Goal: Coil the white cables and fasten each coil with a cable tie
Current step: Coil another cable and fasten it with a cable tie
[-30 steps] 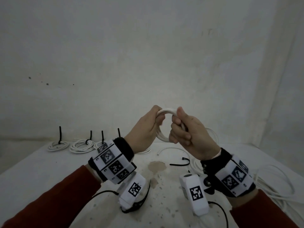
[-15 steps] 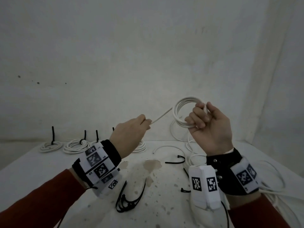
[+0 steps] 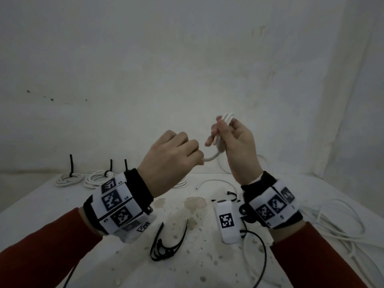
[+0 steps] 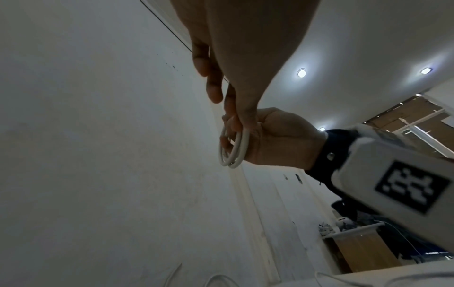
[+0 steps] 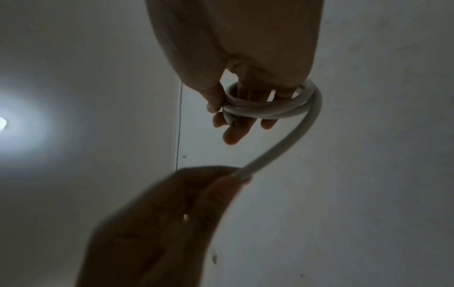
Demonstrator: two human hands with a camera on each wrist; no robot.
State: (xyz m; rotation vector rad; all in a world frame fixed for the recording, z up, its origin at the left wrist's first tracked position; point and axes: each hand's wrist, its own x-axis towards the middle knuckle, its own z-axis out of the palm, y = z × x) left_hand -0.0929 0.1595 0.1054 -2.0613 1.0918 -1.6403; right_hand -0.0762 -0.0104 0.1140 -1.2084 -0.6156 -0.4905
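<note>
Above the table my right hand [image 3: 225, 134] grips a small white cable coil [image 3: 220, 140], with fingers through its loops. In the right wrist view the coil [image 5: 265, 108] wraps round those fingers [image 5: 233, 134]. A free cable end [image 3: 212, 156] curves down and left from it into my left hand [image 3: 187, 154], which pinches it with curled fingers. The left wrist view shows the same coil [image 4: 233, 149] edge-on in the right hand [image 4: 275, 139]. Black cable ties [image 3: 168, 244] lie on the table below my hands, and another tie [image 3: 228, 196] lies near the right wrist.
Finished coils [image 3: 68, 178] with upright black ties stand in a row at the back left of the white stained table [image 3: 187, 267]. Loose white cable [image 3: 340, 225] is heaped at the right, and a short cable piece [image 3: 212, 181] lies mid-table.
My left hand has come back toward the coil, so the cable end now curves instead of stretching out straight. My right hand has turned the coil edge-on.
</note>
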